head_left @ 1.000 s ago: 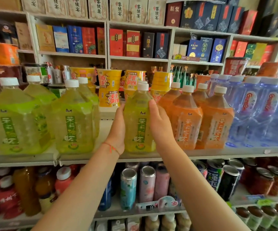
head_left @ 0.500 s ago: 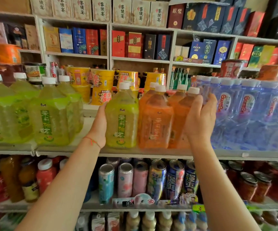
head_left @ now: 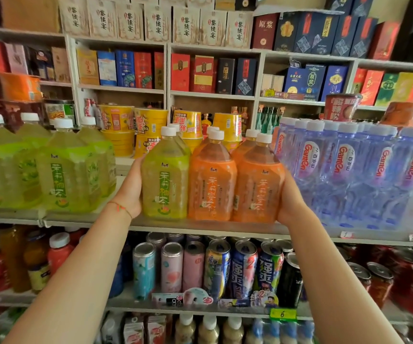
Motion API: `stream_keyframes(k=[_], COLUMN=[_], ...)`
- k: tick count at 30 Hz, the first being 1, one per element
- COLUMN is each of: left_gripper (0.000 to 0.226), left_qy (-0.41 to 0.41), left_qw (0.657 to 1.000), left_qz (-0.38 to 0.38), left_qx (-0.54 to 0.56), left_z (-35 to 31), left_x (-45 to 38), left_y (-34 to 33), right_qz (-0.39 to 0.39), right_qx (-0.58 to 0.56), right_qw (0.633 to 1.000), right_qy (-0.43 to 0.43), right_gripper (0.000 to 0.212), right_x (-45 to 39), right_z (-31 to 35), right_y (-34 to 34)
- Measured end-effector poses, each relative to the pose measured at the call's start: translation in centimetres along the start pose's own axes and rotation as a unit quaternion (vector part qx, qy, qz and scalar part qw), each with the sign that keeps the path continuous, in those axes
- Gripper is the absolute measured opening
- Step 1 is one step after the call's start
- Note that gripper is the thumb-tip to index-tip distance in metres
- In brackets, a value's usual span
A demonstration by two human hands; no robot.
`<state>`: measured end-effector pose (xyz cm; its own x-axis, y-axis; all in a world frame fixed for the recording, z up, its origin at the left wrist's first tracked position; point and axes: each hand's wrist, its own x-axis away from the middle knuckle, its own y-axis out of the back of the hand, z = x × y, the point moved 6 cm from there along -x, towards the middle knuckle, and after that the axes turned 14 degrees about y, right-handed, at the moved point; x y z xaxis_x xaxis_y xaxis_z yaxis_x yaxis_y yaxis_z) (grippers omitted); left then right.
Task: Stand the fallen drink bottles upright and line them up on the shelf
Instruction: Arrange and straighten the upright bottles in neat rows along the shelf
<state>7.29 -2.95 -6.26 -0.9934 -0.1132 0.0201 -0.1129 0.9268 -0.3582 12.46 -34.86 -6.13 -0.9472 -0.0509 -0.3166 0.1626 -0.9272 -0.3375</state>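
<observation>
Green bottle [head_left: 164,178] and the two orange bottles [head_left: 235,180] are now squeezed into one tight upright row at the front of the shelf [head_left: 200,225], where half a second ago the right hand was only reaching in. Left hand [head_left: 132,189] lies flat on the green one's side, right hand [head_left: 288,204] presses the outer orange one, fingers hidden, so grip unclear. Looks basically lined up, maybe just a gap to the green pack [head_left: 69,170] left.

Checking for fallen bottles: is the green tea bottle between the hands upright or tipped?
Upright. The green tea bottle stands base-down on the shelf, white cap on top, beside the orange tea bottles.
</observation>
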Motion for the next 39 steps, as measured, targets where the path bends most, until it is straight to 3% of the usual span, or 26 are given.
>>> stream_keyframes(k=[16,29,34,36,38,39], left_gripper=[0.056,0.058,0.057,0.051,0.037,0.031], left_qy=[0.025,0.000,-0.010,-0.049,-0.135,-0.198], left_qw=[1.000,1.000,0.999,0.993,0.962,0.937], left_qz=[-0.004,-0.001,-0.036,-0.112,-0.230,-0.272], left_qx=[0.008,0.011,0.017,0.005,-0.058,-0.095], left_z=[-0.2,-0.9,-1.1,-1.4,-2.2,-2.8], left_x=[-0.4,0.2,1.0,1.6,2.8,3.8], left_y=[1.4,1.1,1.3,1.7,2.4,2.3], right_qz=[0.007,0.000,-0.078,-0.124,-0.157,-0.154], right_qx=[-0.020,0.008,0.039,0.098,0.189,0.221], right_qw=[1.000,1.000,0.996,0.983,0.939,0.910], right_qy=[0.010,0.002,0.024,0.091,0.239,0.316], right_gripper=[0.049,0.057,0.057,0.047,0.027,0.029], right_x=[-0.7,0.0,1.5,2.3,3.7,4.6], right_z=[-1.1,-1.2,-0.2,1.3,4.1,5.3], right_y=[-1.3,-1.8,-2.1,-2.7,-4.5,-5.9])
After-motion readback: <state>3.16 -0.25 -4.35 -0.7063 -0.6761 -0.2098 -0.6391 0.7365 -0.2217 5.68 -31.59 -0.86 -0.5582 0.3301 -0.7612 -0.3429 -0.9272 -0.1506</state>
